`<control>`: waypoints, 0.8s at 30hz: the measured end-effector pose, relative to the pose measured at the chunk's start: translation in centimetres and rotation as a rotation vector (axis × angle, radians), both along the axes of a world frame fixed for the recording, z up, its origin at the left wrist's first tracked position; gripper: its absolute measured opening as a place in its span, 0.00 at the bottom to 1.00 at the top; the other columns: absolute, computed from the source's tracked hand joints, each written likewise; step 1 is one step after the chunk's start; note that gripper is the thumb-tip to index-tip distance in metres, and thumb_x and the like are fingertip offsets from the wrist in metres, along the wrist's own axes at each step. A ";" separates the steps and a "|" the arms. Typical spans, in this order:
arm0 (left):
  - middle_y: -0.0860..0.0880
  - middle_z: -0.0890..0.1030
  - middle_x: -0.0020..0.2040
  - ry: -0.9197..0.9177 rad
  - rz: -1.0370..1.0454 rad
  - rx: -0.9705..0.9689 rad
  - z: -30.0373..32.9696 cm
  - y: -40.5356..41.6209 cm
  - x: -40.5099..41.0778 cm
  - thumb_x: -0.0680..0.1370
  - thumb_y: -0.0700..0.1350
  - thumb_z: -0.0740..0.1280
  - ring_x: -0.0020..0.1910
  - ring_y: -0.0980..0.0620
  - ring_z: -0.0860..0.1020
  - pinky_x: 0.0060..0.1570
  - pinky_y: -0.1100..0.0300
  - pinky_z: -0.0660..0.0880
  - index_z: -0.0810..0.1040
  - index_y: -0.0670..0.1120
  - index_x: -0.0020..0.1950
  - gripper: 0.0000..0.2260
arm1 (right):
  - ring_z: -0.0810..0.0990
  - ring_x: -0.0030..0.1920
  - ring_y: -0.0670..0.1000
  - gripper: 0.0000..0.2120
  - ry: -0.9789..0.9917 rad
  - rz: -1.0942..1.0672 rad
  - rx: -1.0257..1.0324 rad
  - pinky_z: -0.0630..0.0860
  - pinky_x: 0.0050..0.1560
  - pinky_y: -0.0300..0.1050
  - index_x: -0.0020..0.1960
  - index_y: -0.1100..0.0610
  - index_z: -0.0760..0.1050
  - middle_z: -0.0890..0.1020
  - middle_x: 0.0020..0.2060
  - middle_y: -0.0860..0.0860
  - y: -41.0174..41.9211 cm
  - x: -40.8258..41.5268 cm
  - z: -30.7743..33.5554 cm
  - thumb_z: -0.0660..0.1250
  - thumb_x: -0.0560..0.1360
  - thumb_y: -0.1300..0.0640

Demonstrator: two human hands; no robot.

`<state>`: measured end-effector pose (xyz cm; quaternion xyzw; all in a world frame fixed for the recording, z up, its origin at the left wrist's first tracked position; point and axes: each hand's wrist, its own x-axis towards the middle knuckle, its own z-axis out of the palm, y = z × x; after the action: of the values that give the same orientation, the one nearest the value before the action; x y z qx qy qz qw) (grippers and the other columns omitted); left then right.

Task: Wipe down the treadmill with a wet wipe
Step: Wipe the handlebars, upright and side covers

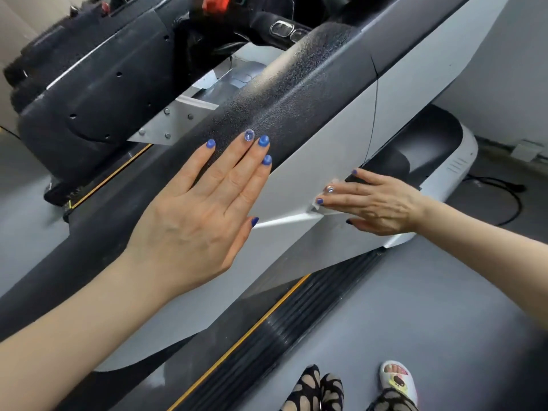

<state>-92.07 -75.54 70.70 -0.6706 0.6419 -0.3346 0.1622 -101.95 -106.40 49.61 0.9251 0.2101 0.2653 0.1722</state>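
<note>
The treadmill's side upright (pixel 299 185) runs diagonally across the view, with a grey lower panel and a black textured top. My left hand (pixel 204 212) lies flat and open on it, fingers spread over the black top. My right hand (pixel 376 203) presses a white wet wipe (pixel 326 195) against the grey panel near its lower crease. Only a small crumpled edge of the wipe shows beyond the fingertips; the hand hides the remainder.
The black console (pixel 89 84) sits at upper left. The ribbed side rail (pixel 284 327) with a yellow stripe runs below the upright. A black cable (pixel 510 197) lies on the grey floor at right. Feet in sandals (pixel 397 384) stand at the bottom.
</note>
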 end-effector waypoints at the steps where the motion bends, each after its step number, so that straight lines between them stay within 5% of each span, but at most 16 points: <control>1: 0.37 0.60 0.80 -0.007 0.006 -0.003 0.0 0.0 0.0 0.85 0.48 0.56 0.80 0.39 0.59 0.76 0.39 0.60 0.59 0.35 0.80 0.26 | 0.52 0.80 0.48 0.33 -0.025 -0.021 -0.043 0.42 0.80 0.52 0.82 0.55 0.51 0.49 0.82 0.42 -1.4 -0.1 0.1 0.56 0.80 0.50; 9: 0.38 0.58 0.81 -0.031 0.042 -0.001 -0.2 0.0 -0.1 0.84 0.49 0.59 0.80 0.40 0.58 0.77 0.40 0.59 0.58 0.35 0.80 0.29 | 0.50 0.80 0.46 0.32 -0.061 0.113 -0.242 0.41 0.80 0.48 0.83 0.54 0.46 0.49 0.81 0.41 -1.8 1.7 0.1 0.53 0.82 0.55; 14: 0.38 0.60 0.80 -0.040 0.061 -0.003 -0.2 -0.2 -0.2 0.84 0.48 0.59 0.80 0.40 0.59 0.77 0.41 0.58 0.59 0.35 0.80 0.28 | 0.51 0.80 0.46 0.39 -0.181 0.086 -0.281 0.42 0.79 0.51 0.83 0.54 0.51 0.50 0.82 0.42 -5.1 1.2 2.4 0.66 0.77 0.55; 20: 0.38 0.60 0.80 -0.059 0.066 -0.019 -0.3 -0.3 -0.3 0.84 0.47 0.59 0.79 0.39 0.61 0.75 0.41 0.61 0.60 0.35 0.79 0.27 | 0.49 0.81 0.49 0.34 -0.395 0.083 0.007 0.37 0.79 0.57 0.82 0.55 0.51 0.49 0.82 0.46 -2.6 2.4 8.3 0.59 0.80 0.51; 24: 0.38 0.60 0.80 -0.055 0.059 -0.027 -0.3 -0.3 -0.2 0.84 0.47 0.59 0.79 0.40 0.61 0.76 0.41 0.60 0.60 0.35 0.79 0.27 | 0.48 0.81 0.50 0.39 -0.332 0.041 0.019 0.39 0.79 0.57 0.83 0.55 0.48 0.46 0.82 0.46 -1.6 2.0 4.8 0.61 0.78 0.50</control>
<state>-92.28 -75.83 70.41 -0.6820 0.6125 -0.3565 0.1808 -99.97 -108.02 54.45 0.8657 0.1949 0.4198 0.1905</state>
